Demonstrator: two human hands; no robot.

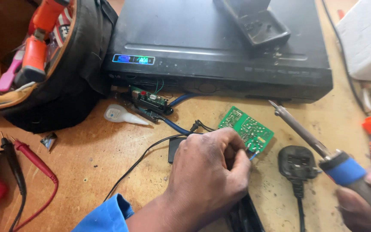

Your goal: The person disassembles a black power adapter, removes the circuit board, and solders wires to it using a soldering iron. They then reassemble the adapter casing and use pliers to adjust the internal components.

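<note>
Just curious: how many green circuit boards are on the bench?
2: one green board at the left hand, one smaller board against the black player. Others may be hidden.

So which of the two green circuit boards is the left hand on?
The left hand touches the larger, bare green board lying mid-table; the smaller wired board sits against the black player.

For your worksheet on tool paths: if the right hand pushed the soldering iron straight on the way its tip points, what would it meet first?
Probably the black player: the soldering iron in the right hand points at its front edge, though depth is unclear.
</note>
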